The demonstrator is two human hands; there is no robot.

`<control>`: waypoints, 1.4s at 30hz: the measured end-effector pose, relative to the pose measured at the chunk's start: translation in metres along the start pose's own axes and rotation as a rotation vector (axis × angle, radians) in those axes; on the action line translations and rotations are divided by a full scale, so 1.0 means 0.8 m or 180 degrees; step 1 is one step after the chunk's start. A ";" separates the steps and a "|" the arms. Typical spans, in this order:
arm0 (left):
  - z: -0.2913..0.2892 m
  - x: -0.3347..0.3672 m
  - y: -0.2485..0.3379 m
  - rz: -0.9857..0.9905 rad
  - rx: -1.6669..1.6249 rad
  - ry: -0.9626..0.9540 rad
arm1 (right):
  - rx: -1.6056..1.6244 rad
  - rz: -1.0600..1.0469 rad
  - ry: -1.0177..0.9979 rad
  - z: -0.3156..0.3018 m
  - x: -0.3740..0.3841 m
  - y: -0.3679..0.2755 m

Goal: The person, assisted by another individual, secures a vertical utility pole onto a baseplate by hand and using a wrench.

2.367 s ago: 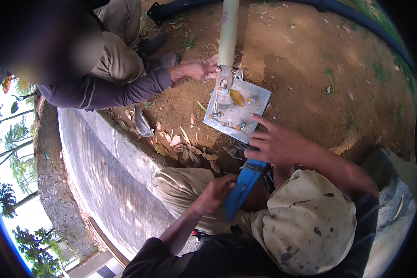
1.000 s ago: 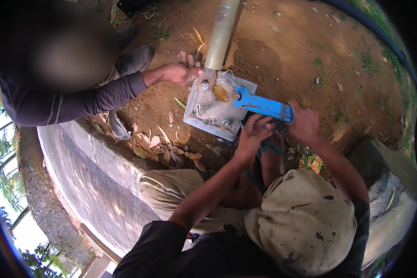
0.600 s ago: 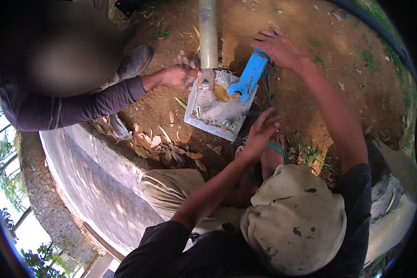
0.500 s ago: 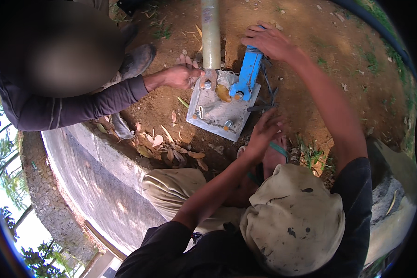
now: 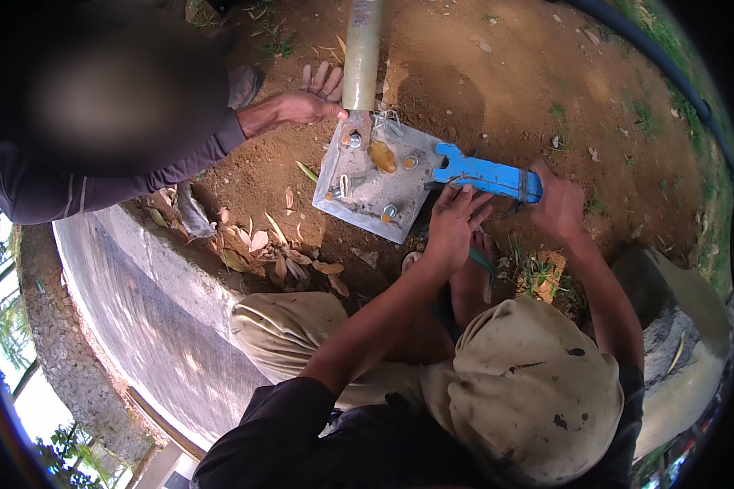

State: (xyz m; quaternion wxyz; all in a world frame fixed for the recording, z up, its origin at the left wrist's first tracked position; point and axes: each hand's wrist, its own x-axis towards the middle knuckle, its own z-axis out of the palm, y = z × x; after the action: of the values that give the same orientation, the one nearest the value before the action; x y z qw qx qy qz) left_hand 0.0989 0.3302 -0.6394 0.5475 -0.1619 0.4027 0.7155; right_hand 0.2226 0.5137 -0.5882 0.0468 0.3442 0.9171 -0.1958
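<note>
The right hand [image 5: 558,199] is closed around the far end of a blue notched wrench [image 5: 485,176]; the left hand [image 5: 455,226] is loosely open, fingers apart, its fingertips at the wrench's lower edge near the notched end; that end lies over the right edge of a square metal base plate [image 5: 365,212], just beside a bolt [image 5: 411,161]; a brown leaf [image 5: 382,156] rests on the plate; at upper left, a co-worker's hand [image 5: 306,106], fingers spread, is at the lower end of a pale pipe [image 5: 360,65].
</note>
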 end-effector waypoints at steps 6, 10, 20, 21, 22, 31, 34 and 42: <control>-0.009 -0.011 -0.005 0.0030 -0.0176 0.0699 | 0.0159 0.0416 0.0013 0.047 -0.053 -0.040; -0.029 -0.009 0.005 0.0033 -0.0214 0.0748 | 0.0191 0.0668 -0.0488 0.064 -0.062 -0.060; -0.033 -0.014 0.004 0.0189 -0.0333 0.0936 | 0.0704 0.0832 -0.0528 0.081 -0.086 -0.086; -0.038 -0.013 0.003 0.0181 -0.0330 0.0899 | 0.0791 0.0912 -0.0614 0.084 -0.090 -0.090; -0.043 -0.013 0.002 0.0167 -0.0324 0.0867 | 0.0954 0.0939 -0.0576 0.086 -0.092 -0.094; -0.045 -0.018 0.001 0.0313 -0.0076 0.0920 | 0.1618 0.1002 -0.0434 0.100 -0.099 -0.119; -0.054 -0.017 -0.001 0.0318 -0.0108 0.0911 | 0.1650 0.0939 -0.0556 0.101 -0.098 -0.120; -0.049 -0.024 0.009 0.0253 -0.0160 0.1006 | 0.1947 0.0796 -0.0987 0.094 -0.097 -0.128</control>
State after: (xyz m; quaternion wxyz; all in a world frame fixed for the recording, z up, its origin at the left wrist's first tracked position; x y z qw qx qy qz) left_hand 0.0910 0.2878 -0.6482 0.4444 -0.2701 0.4718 0.7120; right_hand 0.2114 0.3663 -0.6069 0.1038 0.4179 0.7489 -0.5037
